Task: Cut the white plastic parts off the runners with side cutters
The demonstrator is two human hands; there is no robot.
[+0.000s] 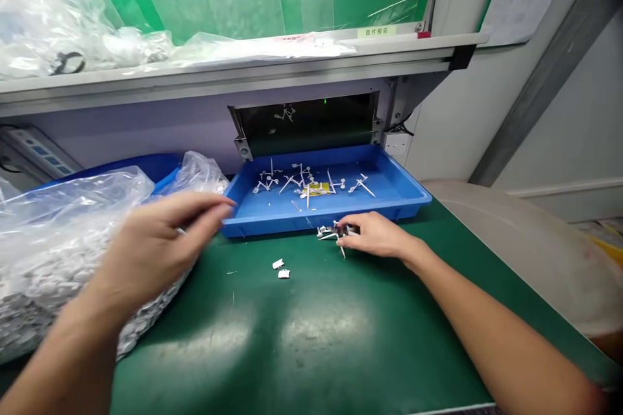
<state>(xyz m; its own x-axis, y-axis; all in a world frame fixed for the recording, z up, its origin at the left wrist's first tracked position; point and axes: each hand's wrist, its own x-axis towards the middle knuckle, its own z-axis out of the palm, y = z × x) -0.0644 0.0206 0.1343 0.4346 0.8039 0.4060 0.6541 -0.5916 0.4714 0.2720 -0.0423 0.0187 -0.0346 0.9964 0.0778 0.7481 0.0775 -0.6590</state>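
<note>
My right hand (374, 233) is closed round a white plastic sprue (327, 235) with thin branching arms, just in front of the blue tray. Something dark shows between those fingers, too small to name. On the left, my left hand (160, 246) hovers before the bag, thumb and fingers pinched together. Whether a small part sits in that pinch I cannot make out. Two small white plastic parts (284, 273) lie on the green table (253, 337) between the hands. Several more white sprues (363, 185) lie scattered in the blue tray (399, 211).
A large clear plastic bag (58, 214) full of small white parts fills the left side. Behind the tray is a dark opening (311, 126) in the wall. A metal-edged shelf (204, 81) runs above, holding plastic bags. A power strip (43, 149) sits at back left.
</note>
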